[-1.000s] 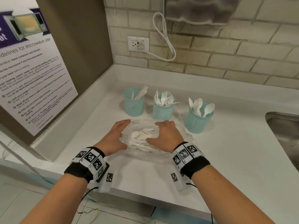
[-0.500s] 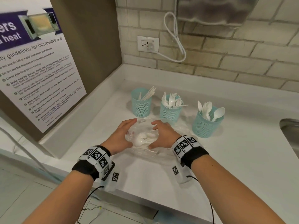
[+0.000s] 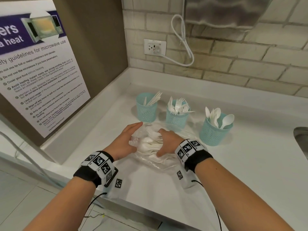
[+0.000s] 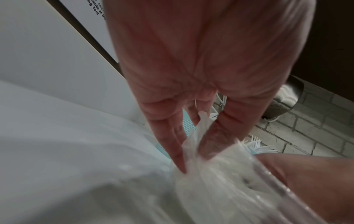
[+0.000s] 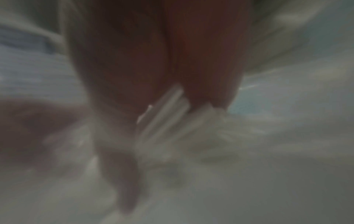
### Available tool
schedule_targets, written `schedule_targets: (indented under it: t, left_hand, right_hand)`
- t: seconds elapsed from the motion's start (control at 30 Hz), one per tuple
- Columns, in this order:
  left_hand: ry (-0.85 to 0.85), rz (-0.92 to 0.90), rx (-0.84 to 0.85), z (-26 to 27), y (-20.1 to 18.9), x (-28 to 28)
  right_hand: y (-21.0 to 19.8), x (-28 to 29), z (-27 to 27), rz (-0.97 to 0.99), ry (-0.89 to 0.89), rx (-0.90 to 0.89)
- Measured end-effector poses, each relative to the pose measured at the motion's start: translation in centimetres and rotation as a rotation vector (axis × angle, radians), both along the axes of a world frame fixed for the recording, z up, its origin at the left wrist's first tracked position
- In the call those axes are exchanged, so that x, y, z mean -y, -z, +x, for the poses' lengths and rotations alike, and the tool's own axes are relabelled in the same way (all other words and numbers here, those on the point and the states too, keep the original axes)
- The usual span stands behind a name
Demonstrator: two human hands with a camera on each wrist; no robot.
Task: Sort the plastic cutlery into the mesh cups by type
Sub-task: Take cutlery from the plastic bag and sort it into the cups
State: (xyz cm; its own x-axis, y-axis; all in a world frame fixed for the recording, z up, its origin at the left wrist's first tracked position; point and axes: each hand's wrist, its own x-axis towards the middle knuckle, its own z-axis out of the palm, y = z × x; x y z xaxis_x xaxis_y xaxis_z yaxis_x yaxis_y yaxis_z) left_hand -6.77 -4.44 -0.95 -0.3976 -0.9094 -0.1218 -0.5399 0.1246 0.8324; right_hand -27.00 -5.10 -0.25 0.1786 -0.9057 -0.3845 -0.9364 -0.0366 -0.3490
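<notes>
Blk wristbands (image 3: 93, 172) – b/w tag markers, cables

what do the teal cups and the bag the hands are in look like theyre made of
Three teal mesh cups: probably moulded plastic, matte, with an even lattice of holes. Clear crinkled bag: thin glossy plastic film; white cutlery shows through it.

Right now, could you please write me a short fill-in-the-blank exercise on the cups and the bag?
1. The cup between the other two holds ____.
2. The spoons stand in the cup farthest to the ____.
3. Both hands, left and right, are on a clear plastic ____ of cutlery.
4. The number of mesh cups on the counter is ____.

Missing words: forks; right; bag; three
</notes>
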Motion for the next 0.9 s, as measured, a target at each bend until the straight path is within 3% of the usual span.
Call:
schedule_targets:
  t: [0.4,0.6,0.9]
  left_hand:
    - [-0.02,-0.013,0.013,-0.2,-0.5,0.3]
    - [-0.025,-0.022,0.0,-0.4,-0.7,0.3]
    - [-0.132,-0.022,0.119,1.2,-0.6,0.3]
  right_hand:
    - [-1.0,-0.1,-1.2,-0.063,0.043,0.077]
    - [-0.7,-0.4,0.4,-0.092,-0.029,0.107]
    - [-1.9,-0.7,-2.5,-0.222,0.026,0.191]
